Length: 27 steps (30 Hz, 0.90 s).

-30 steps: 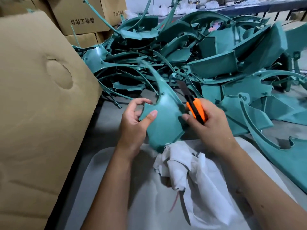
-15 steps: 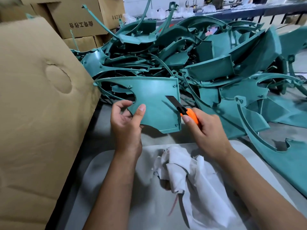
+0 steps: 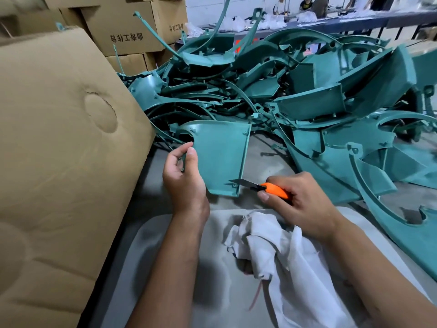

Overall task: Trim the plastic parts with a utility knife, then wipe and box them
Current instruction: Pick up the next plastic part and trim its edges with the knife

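Teal plastic part (image 3: 220, 157) — smooth, faintly glossy; beside it the knife (image 3: 264, 187) shows orange plastic and dull metal; below, crumpled white cloth (image 3: 279, 247) — matt; left, creased brown cardboard (image 3: 59, 150)

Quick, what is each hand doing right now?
Left hand: pinches the edge of the teal plastic part.
Right hand: grips the orange utility knife, blade at the part's lower corner.

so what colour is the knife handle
Orange, on the utility knife in the right hand; head view.
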Available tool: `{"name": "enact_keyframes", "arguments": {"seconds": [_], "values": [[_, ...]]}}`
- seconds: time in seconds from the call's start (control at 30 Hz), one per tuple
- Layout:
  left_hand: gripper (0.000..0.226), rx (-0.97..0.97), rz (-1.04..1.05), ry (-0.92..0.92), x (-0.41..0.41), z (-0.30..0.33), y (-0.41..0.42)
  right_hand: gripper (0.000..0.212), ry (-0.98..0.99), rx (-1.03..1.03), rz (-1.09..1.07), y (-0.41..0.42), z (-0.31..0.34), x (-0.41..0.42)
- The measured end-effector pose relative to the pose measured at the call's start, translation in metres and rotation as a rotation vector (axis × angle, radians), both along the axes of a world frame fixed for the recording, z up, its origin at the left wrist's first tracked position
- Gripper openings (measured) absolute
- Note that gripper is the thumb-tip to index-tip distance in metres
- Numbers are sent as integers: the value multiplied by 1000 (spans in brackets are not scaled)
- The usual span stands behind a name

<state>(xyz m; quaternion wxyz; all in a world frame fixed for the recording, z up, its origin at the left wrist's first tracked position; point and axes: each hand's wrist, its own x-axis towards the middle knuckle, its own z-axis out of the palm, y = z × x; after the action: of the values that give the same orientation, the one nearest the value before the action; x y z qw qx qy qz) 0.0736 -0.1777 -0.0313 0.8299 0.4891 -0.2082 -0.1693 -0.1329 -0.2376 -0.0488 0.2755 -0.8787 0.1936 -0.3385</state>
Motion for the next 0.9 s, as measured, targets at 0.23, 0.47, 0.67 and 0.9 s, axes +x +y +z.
{"name": "enact_keyframes", "arguments": {"seconds": [0.23, 0.47, 0.67, 0.9], "values": [[14, 130, -180, -18, 2, -6, 3, 41, -71, -125, -206, -6, 2, 0], [14, 131, -268, 12, -1, -5, 4, 54, -87, -63, -577, -21, -4, 2], [10, 151, -36, -65, 4, -5, 2, 42, -153, -79, -499, -17, 4, -4], [18, 208, -136, 152, -8, -12, -19, 32, 0, -122, -290, 3, -2, 13]]}}
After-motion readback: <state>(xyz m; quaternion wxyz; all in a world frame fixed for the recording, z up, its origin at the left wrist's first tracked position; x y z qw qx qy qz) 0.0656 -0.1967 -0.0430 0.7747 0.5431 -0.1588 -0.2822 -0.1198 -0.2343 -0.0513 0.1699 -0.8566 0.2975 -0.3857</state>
